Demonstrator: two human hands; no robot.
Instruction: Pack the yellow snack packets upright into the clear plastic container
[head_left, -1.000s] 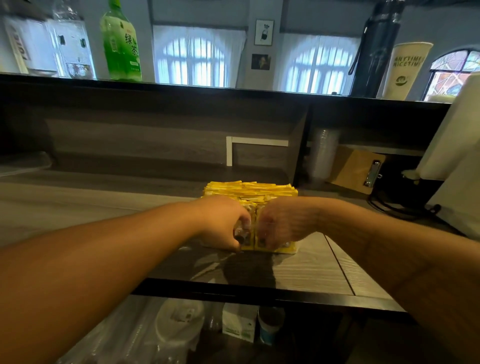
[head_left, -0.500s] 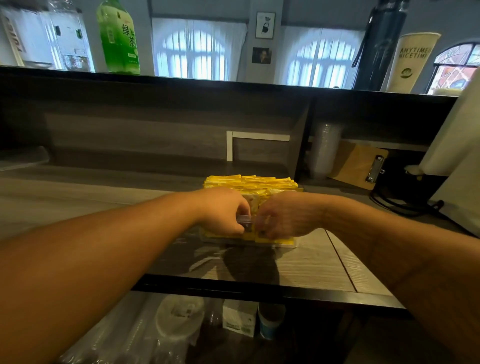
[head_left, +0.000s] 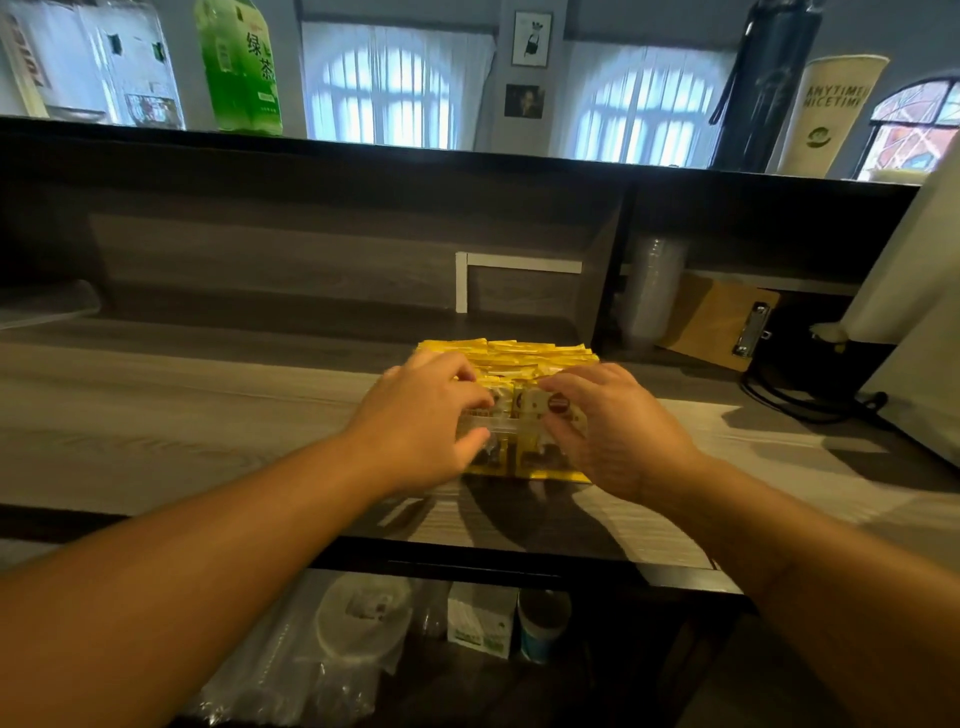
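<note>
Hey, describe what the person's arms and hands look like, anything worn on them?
Both forearms are bare up to the frame edge, with no sleeves showing. The left hand and right hand wear no gloves, and no rings, watch or bracelets are visible.

Packets upright in container on bench; left hand at its left, right hand at right; clipboard behind right.

Both fists now uncurled: left hand and right hand spread over the yellow packets
</note>
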